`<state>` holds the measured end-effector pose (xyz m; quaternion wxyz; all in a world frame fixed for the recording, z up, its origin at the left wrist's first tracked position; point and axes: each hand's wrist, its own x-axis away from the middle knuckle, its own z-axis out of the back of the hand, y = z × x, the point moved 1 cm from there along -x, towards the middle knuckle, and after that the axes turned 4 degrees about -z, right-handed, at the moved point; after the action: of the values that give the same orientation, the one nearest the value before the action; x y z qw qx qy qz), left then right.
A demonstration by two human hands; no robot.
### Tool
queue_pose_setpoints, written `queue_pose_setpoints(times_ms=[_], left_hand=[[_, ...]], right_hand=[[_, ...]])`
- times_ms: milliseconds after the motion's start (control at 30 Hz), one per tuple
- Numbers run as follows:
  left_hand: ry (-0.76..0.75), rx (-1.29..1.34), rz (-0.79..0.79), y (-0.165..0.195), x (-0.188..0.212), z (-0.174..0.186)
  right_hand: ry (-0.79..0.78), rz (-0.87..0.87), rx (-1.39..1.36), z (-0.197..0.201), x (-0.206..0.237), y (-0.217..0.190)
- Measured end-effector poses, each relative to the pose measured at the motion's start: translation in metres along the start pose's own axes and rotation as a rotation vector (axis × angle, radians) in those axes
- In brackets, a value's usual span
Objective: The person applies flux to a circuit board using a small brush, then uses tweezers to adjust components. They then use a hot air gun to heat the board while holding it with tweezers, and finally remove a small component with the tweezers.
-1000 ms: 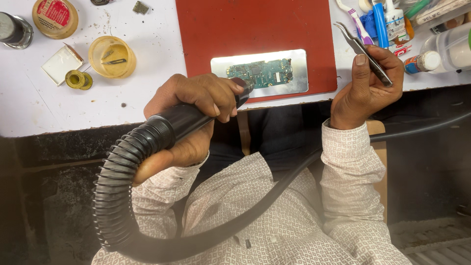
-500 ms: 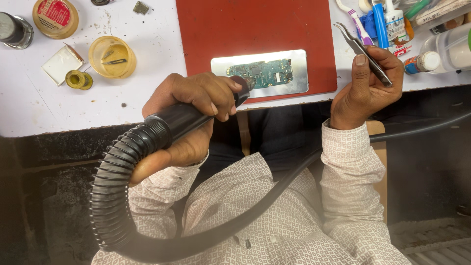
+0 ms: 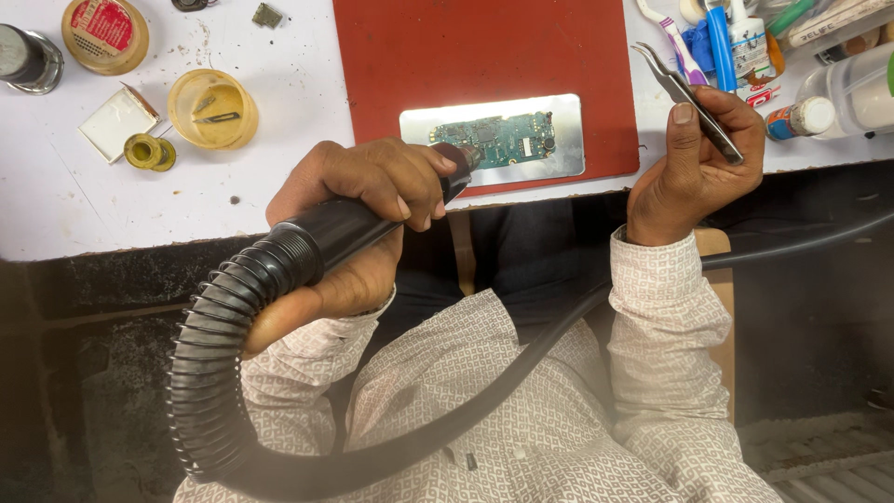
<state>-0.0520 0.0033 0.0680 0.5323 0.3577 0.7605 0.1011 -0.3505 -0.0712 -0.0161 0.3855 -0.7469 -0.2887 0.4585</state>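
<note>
Nozzle point(image 3: 461, 163) now nearer circuit board point(image 3: 498, 140)

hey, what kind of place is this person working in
It looks like an electronics repair bench. The left hand holds a hose-fed hot-air tool over a green circuit board on a metal plate, the right hand holds tweezers, and a solder spool lies nearby.

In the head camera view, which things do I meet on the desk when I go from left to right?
Dark metal cylinder → round red-topped tin → yellow dish → left hand with black hose handle → green circuit board → right hand with tweezers
</note>
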Motion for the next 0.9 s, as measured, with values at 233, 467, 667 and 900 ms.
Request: queue_pose_setpoints(times_ms=[233, 467, 667, 900], left_hand=[[0.016, 0.003, -0.008, 0.0001, 0.0003, -0.0016], [0.011, -0.038, 0.006, 0.0008, 0.001, -0.0002], [0.019, -0.035, -0.003, 0.0004, 0.0002, 0.0002], [0.021, -0.022, -0.001, 0.0021, 0.0005, -0.0034]], right_hand=[[-0.008, 0.01, 0.002, 0.0007, -0.0013, 0.0009], [-0.003, 0.007, 0.004, 0.0007, -0.0011, 0.001], [0.001, 0.004, 0.003, 0.0002, -0.0003, 0.0003], [0.0, 0.002, -0.002, 0.0001, -0.0003, 0.0]])
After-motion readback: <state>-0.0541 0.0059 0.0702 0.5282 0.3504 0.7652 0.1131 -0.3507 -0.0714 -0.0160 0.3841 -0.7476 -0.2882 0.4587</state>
